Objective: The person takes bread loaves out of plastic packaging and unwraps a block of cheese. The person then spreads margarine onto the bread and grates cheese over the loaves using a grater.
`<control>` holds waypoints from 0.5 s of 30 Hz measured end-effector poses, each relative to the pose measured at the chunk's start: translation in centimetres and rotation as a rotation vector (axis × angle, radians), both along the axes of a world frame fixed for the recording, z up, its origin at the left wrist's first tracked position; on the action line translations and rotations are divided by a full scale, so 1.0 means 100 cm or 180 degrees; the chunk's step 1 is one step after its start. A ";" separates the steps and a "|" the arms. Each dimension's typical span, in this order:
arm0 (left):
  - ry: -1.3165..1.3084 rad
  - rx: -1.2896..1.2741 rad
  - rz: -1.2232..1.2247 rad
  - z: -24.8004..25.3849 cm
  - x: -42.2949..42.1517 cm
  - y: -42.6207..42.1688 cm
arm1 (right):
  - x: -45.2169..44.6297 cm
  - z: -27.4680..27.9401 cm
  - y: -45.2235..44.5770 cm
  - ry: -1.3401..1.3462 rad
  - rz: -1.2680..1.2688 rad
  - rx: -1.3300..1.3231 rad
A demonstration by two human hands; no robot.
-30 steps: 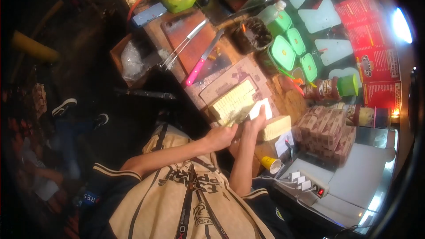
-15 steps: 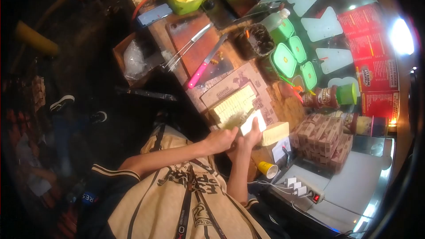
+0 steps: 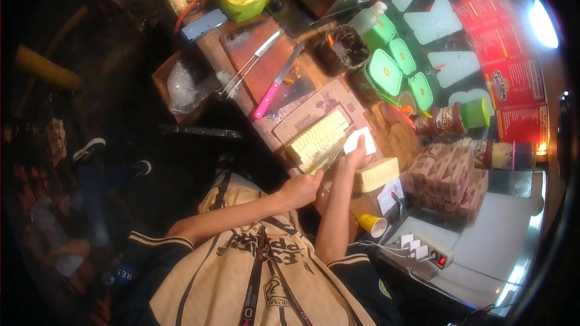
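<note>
My right hand [image 3: 356,154] is closed on a white, flat slice [image 3: 361,140] that looks like bread, its thumb lying over it. My left hand [image 3: 302,189] is a fist below the near corner of a stack of bread slices [image 3: 320,137]. Between the two hands runs a greyish, partly see-through thing [image 3: 329,159]; whether it is a blade or plastic film I cannot tell. The sliced stack rests on a printed brown cardboard sheet [image 3: 296,122]. Just right of my right wrist sits a second cream-coloured bread stack [image 3: 379,174].
A pink-handled knife [image 3: 267,100] and tongs [image 3: 244,72] lie on the cutting board [image 3: 241,39]. Green-lidded tubs [image 3: 385,72] and jars [image 3: 444,119] stand at right. Folded boxes [image 3: 444,181], a yellow cup [image 3: 373,225] and a power strip [image 3: 432,252] are nearer.
My right hand has moved up and to the right with the white slice, away from my left hand. My left hand stays closed in nearly the same place. The view has shifted slightly.
</note>
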State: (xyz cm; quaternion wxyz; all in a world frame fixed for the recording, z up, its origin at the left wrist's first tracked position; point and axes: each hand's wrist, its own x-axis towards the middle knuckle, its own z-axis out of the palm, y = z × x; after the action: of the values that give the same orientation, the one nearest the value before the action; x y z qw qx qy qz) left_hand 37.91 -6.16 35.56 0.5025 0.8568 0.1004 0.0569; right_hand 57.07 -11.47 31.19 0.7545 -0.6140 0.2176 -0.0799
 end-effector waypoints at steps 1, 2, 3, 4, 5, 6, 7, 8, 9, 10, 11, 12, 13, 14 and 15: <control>0.0014 0.0010 -0.0007 0.000 -0.002 0.000 | 0.008 0.009 -0.002 -0.0108 0.0003 0.0006; 0.0024 0.0023 0.0001 0.000 -0.004 0.001 | 0.019 0.019 -0.005 -0.0220 0.0021 0.0015; 0.0043 0.0020 -0.0003 -0.001 -0.007 0.002 | 0.025 0.031 -0.010 -0.0324 0.0026 0.0005; 0.0093 0.0037 0.0017 -0.001 -0.009 0.003 | 0.027 0.045 -0.020 -0.0565 0.0092 -0.0053; 0.0130 0.0055 0.0021 0.000 -0.009 0.004 | 0.023 0.070 -0.029 -0.0569 0.0288 -0.0114; 0.0159 0.0065 0.0000 0.001 -0.009 0.004 | 0.020 0.089 -0.043 -0.0578 0.0460 -0.0186; 0.0179 0.0036 0.0017 0.000 -0.010 0.004 | 0.028 0.087 -0.066 -0.0888 0.0555 -0.0423; 0.0076 -0.0092 0.0030 0.000 -0.009 0.003 | 0.030 0.090 -0.088 -0.0888 0.0578 -0.0605; -0.0022 -0.0219 0.0049 0.000 -0.008 0.003 | 0.028 0.094 -0.108 -0.0881 0.0607 -0.0780; -0.0110 -0.0341 0.0092 0.000 -0.008 0.003 | 0.027 0.096 -0.125 -0.0865 0.0659 -0.0944; -0.0130 -0.0476 0.0065 -0.006 -0.007 0.003 | 0.026 0.093 -0.143 -0.0710 0.0684 -0.1216; -0.0166 -0.0528 0.0040 -0.007 -0.007 0.004 | 0.026 0.086 -0.157 -0.0626 0.0706 -0.1200; -0.0199 -0.0574 0.0023 -0.008 -0.006 0.005 | 0.027 0.076 -0.169 -0.0542 0.0736 -0.1176; -0.0224 -0.0617 0.0010 -0.008 -0.005 0.006 | 0.029 0.062 -0.180 -0.0451 0.0770 -0.1147; -0.0204 -0.0676 0.0012 -0.003 -0.005 0.007 | 0.031 0.047 -0.186 -0.0317 0.0841 -0.1211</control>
State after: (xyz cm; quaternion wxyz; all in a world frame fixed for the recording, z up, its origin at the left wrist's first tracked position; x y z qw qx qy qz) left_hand 37.45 -5.41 35.30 0.5933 0.7963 0.0915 0.0743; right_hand 60.16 -30.03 35.91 0.6390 -0.7635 0.0789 -0.0502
